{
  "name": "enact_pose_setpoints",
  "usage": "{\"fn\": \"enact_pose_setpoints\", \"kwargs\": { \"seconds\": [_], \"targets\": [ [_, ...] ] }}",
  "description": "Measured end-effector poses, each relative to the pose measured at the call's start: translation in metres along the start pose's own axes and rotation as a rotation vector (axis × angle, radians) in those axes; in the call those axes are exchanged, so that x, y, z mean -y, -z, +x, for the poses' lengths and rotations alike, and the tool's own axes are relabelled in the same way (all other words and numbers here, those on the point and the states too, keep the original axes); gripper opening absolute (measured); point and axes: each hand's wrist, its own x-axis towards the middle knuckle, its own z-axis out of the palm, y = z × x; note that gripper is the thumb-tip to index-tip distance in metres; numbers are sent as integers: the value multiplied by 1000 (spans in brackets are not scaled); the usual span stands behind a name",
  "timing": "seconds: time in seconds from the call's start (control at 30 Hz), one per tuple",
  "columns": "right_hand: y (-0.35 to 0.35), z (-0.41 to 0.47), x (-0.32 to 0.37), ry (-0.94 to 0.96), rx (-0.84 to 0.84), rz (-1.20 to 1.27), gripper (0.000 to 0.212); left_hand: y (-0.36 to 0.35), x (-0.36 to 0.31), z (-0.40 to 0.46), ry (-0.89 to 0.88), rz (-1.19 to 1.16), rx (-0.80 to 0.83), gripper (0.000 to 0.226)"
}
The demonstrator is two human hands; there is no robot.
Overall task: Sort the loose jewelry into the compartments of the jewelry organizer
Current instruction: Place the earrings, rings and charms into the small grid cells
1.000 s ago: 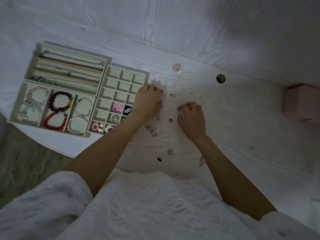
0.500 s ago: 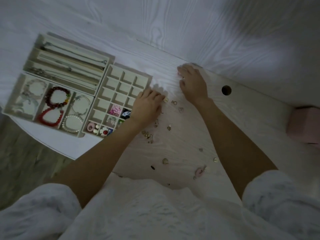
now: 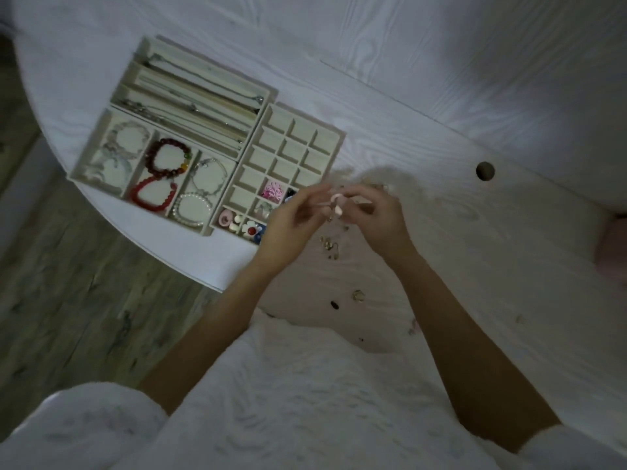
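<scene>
Pinching one pink earring (image 3: 336,202) between them, the left hand (image 3: 291,228) and right hand (image 3: 376,218) meet above the table (image 3: 441,164), just right of the organizer (image 3: 334,134). Three trays hold four bracelets: two red, two pale. Small loose pieces (image 3: 327,244) lie scattered below the hands.

A pale wood-grain table (image 3: 424,106) carries the jewelry organizer (image 3: 203,144) and scattered loose jewelry (image 3: 330,245).

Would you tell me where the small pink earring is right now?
In the head view, the pink earring is held between both hands, just right of the grid tray.
</scene>
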Motion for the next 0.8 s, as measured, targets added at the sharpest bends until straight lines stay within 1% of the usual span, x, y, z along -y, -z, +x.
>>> {"fn": "enact_pose_setpoints", "kwargs": {
  "seconds": [0.07, 0.17, 0.23, 0.33, 0.4, 0.53, 0.63, 0.73, 0.8],
  "targets": [
    [-21, -6, 9, -86, 80, 135, 9, 17, 4, -12, -4, -24, -53, 24],
    [-54, -4, 21, -133, 157, 146, 12, 47, 18, -27, 61, -32, -183, 19],
    [-71, 2, 27, -159, 201, 148, 17, 67, 29, -31, 92, 28, -245, 15],
    [-99, 16, 34, -77, 191, -101, 12, 99, 43, -33, 50, 193, -264, 9],
    [-114, 25, 36, -10, 168, -171, 7, 113, 49, -27, -4, 298, -256, 11],
    [-133, 38, 33, 113, 109, -369, 9, 125, 57, -9, -65, 537, -298, 15],
    [-140, 41, 32, 182, 90, -495, 10, 125, 57, -3, -83, 608, -321, 15],
    [-141, 37, 29, 237, 82, -627, 20, 124, 55, -4, -129, 703, -356, 17],
    [-133, 34, 26, 292, 45, -679, 21, 128, 55, -9, -135, 728, -399, 17]
  ]
}}
